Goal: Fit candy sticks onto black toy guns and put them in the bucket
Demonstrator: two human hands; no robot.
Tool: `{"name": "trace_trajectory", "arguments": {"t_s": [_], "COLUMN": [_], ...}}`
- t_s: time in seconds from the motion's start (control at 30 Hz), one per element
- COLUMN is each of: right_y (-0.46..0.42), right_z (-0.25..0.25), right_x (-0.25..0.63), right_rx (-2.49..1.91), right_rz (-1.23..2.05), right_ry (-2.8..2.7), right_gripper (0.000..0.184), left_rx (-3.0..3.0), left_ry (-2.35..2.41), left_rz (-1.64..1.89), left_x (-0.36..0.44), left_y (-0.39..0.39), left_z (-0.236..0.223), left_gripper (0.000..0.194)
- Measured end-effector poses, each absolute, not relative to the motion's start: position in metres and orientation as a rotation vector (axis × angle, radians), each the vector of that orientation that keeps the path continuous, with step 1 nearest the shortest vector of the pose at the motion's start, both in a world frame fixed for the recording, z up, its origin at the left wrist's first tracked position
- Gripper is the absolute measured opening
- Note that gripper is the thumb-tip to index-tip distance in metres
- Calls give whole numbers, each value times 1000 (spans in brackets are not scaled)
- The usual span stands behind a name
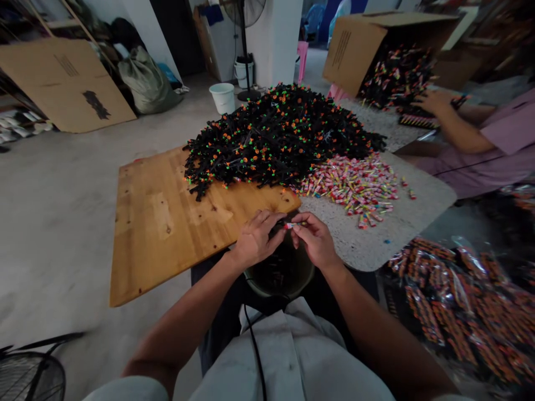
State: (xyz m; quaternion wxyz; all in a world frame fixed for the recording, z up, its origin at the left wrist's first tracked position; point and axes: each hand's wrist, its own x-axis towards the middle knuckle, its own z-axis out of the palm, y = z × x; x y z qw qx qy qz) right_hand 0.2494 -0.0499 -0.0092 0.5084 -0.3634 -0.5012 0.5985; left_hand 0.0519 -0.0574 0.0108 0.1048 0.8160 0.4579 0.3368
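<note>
My left hand (256, 238) and my right hand (315, 239) meet over a round dark bowl (281, 274) in my lap. Between their fingertips they pinch a small pink-and-white wrapped piece (292, 225) joined to a thin black stick. Beyond the hands lies a big heap of black sticks with orange and green tips (280, 136), partly on a wooden board (163, 223). A pile of small pink wrapped pieces (355, 186) sits on the speckled table (376, 239) to the right of the board.
Another person's hand (432, 103) and arm in a purple sleeve work at the far right by a tipped cardboard box (359, 44) of coloured pieces. Clear bags of finished pieces (460, 306) lie right of me. A white bucket (223, 97), flat cardboard (62, 83) and a fan stand behind.
</note>
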Motion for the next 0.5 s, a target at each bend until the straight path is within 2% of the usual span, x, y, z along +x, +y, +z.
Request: {"name": "trace_trajectory", "arguments": {"t_s": [0.33, 0.5], "right_y": [-53, -55], "right_z": [-12, -9], "right_x": [249, 246], "right_rx": [-897, -954], "right_rz": [1489, 1488], "right_ry": [-1163, -1144], "right_gripper": [27, 27], "left_rx": [2645, 2698], "left_ry": [1463, 1461], "left_rz": [700, 608], "left_x": [49, 46], "left_y": [-60, -59], "left_z": [15, 15], "left_gripper": [52, 48]}}
